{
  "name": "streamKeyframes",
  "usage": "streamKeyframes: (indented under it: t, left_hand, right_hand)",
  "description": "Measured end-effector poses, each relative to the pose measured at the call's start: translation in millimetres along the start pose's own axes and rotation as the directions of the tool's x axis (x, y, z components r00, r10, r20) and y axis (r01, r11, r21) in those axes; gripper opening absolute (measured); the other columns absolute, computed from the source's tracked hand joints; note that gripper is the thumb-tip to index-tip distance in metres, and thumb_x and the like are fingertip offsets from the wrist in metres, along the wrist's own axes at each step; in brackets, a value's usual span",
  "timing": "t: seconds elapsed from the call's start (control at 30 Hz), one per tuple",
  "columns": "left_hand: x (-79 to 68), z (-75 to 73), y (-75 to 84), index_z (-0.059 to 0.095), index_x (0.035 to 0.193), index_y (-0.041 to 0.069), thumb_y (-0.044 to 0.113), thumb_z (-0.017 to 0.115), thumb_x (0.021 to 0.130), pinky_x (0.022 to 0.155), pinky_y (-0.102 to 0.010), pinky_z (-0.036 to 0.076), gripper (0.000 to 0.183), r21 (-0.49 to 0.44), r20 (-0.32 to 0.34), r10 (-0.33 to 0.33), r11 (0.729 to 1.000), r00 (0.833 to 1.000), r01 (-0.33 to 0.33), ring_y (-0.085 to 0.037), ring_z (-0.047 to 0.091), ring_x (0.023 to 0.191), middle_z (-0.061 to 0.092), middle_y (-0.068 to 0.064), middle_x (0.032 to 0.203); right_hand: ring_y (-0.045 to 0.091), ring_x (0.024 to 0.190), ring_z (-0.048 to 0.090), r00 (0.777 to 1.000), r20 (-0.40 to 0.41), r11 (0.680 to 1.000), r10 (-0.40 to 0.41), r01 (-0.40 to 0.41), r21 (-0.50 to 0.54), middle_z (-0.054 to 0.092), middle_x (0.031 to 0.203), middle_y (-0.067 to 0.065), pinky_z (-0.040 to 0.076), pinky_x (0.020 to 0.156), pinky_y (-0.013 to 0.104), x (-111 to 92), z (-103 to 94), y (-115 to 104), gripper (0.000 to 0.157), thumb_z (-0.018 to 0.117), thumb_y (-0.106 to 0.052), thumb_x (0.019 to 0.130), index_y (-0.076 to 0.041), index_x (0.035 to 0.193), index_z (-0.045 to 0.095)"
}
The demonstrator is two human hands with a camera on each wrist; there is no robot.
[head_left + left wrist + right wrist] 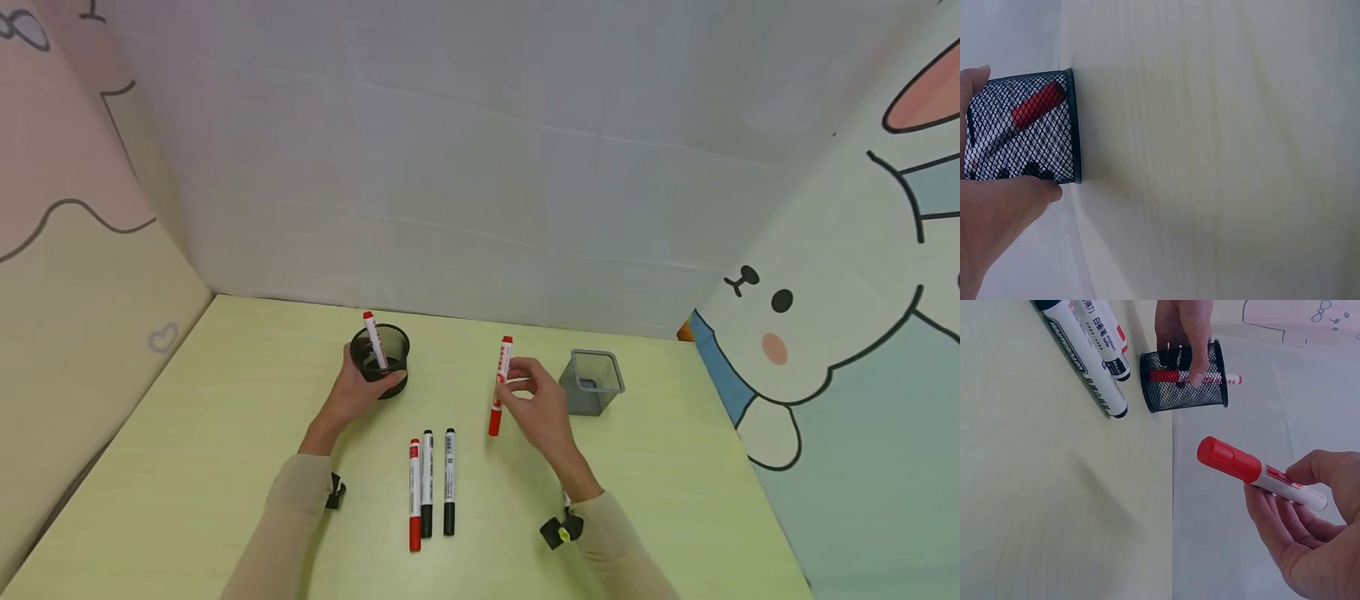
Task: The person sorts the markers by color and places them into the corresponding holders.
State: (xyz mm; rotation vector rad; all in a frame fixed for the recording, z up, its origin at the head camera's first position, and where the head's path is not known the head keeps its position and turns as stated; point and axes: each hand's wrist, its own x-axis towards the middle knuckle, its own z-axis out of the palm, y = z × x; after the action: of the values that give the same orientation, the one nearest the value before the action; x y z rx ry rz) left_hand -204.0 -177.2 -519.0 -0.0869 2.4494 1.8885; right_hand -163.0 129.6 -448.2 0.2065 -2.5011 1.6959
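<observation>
The right hand [537,407] pinched a red whiteboard marker [1262,475], seemingly mid-transfer; the left hand [356,392] clasped a black mesh pen cup [1047,140]; leftward alignment seemed called for next.

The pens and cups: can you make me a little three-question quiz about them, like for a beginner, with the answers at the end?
1. Which hand grips the round black mesh cup?
2. True or false: the right hand is holding a black-capped marker.
3. How many markers lie on the table? A: two. B: three. C: four.

Key:
1. The left hand.
2. False; it pinches a red-capped marker.
3. B: one with a red cap and two with black caps.
</observation>
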Motion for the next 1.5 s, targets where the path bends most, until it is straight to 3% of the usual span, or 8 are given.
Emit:
streamKeyframes:
  t: [0.23,0.83,1.5]
  left_hand:
    - [0.0,-0.4,-0.7,0.011,0.158,0.006,0.027,0.081,0.091,0.118,-0.058,0.026,0.099,0.01,0.003,0.0,1.0,1.0,0.0,-0.039,0.032,0.146,0.035,-0.025,0.155]
    - [0.1,-1.2,1.1,0.011,0.157,0.007,0.03,0.08,0.091,0.118,-0.058,0.026,0.099,0.011,0.004,-0.013,1.0,1.0,0.013,-0.04,0.032,0.146,0.034,-0.025,0.156]
    - [1.1,0.6,1.2,0.011,0.157,0.007,0.029,0.081,0.091,0.119,-0.059,0.025,0.099,0.036,-0.002,-0.032,0.999,0.999,0.032,-0.041,0.03,0.147,0.032,-0.024,0.159]
  right_hand:
    - [0.026,0.098,0.07,1.0,0.004,1.0,-0.03,0.03,-0.009,0.069,0.113,0.009,0.056,0.082,0.028,11.1,9.8,-5.1,0.034,0.076,-0.008,0.092,-0.007,0.124,0.065]
    - [0.026,0.099,0.071,0.999,0.022,0.994,-0.025,0.022,0.108,0.068,0.114,0.011,0.06,0.082,0.036,34.8,33.1,-15.2,0.035,0.074,-0.006,0.093,-0.005,0.126,0.063]
    - [0.025,0.099,0.071,0.996,-0.016,0.967,-0.086,0.088,0.239,0.067,0.115,0.012,0.06,0.083,0.032,56.4,69.6,-29.0,0.036,0.072,-0.006,0.096,-0.002,0.129,0.06]
